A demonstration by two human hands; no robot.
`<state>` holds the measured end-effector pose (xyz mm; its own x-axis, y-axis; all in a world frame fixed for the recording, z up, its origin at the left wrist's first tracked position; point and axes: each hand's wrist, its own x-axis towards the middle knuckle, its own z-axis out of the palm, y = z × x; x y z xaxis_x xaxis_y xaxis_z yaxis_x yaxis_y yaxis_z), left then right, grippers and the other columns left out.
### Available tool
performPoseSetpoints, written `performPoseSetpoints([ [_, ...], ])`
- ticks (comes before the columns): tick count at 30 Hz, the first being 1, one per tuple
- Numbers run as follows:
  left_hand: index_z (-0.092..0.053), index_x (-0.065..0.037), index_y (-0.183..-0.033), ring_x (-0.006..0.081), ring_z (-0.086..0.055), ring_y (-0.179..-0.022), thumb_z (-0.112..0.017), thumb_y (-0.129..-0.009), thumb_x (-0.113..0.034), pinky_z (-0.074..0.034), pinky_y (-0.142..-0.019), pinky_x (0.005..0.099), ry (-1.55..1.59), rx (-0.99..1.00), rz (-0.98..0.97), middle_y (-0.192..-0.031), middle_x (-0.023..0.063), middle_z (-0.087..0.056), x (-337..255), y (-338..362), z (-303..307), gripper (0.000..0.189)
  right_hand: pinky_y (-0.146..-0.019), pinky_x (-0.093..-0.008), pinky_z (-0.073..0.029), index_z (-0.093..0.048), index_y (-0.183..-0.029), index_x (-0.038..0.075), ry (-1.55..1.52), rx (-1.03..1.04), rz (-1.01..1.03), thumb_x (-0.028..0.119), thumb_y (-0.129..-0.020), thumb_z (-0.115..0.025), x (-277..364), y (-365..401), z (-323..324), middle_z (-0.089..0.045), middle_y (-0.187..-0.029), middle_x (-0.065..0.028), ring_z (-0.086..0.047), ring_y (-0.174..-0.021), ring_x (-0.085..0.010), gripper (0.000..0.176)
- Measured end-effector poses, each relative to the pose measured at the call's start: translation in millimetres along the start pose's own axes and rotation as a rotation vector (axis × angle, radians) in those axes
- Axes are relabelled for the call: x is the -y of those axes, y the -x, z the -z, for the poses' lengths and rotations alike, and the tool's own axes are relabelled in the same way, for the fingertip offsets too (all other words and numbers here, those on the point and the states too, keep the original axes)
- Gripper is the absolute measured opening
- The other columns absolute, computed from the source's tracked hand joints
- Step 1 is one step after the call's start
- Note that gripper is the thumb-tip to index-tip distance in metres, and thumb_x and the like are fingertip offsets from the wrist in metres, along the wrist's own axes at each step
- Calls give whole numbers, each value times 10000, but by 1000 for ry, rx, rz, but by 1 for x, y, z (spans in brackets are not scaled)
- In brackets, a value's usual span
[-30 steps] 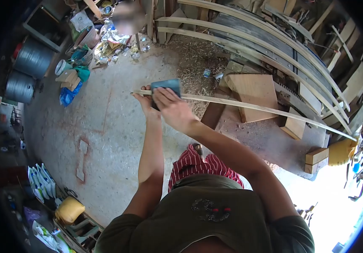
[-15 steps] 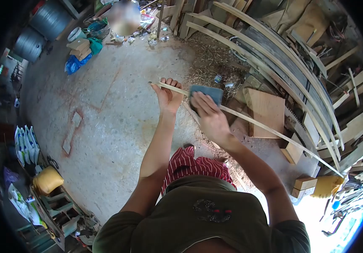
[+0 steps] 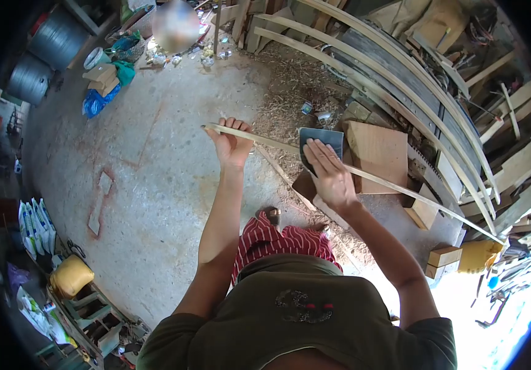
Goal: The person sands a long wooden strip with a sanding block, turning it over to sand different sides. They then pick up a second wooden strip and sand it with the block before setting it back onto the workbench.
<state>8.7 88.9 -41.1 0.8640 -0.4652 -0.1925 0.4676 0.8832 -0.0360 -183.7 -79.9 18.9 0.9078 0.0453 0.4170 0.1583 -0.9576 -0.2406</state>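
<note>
The left hand [image 3: 231, 147] is closed in a fist around the near end of a thin wooden strip [image 3: 401, 190]. The right hand [image 3: 330, 176], a little farther along, presses a dark sandpaper sheet [image 3: 322, 139] over it, fingers laid flat on top. The strip hangs above the concrete floor [image 3: 154, 179], its long axis running from upper left down to lower right, past a wooden block [image 3: 379, 154]. The print on the olive shirt [image 3: 302, 306] is too blurred to read.

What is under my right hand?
A dark sanding sheet lies under the right hand, pressed on the thin wooden strip. The strip's stretch beneath it is covered.
</note>
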Motion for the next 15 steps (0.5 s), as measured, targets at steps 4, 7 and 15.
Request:
performPoseSetpoints([
  [4, -493, -135, -750, 148, -354, -670, -417, -882, -688, -350, -703, 307, -31, 25, -2, -698, -18, -394, -3, -3, -2, 574, -1165, -416, -325, -544, -1321, -23, 49, -4, 105, -13, -771, -542, 23, -33, -22, -510, -1424, -163, -465, -1350, -263, 550],
  [7, -576, -182, -870, 151, -503, -800, -431, -908, -679, -449, -789, 338, -273, 10, -110, -786, -41, -538, -11, -10, 26, 519, -1173, -407, -295, -507, -1346, -39, 22, -35, 154, 98, -840, -504, 60, -83, -56, -473, -1451, -173, -422, -1377, -275, 524],
  [15, -558, -162, -833, 141, -502, -779, -468, -894, -672, -437, -776, 337, -257, 59, -52, -783, -36, -535, -11, -17, 19, 521, -1197, -404, -241, -416, -1421, -19, 53, 95, 85, 49, -845, -493, 30, -45, -31, -394, -1509, -171, -349, -1422, -269, 585],
])
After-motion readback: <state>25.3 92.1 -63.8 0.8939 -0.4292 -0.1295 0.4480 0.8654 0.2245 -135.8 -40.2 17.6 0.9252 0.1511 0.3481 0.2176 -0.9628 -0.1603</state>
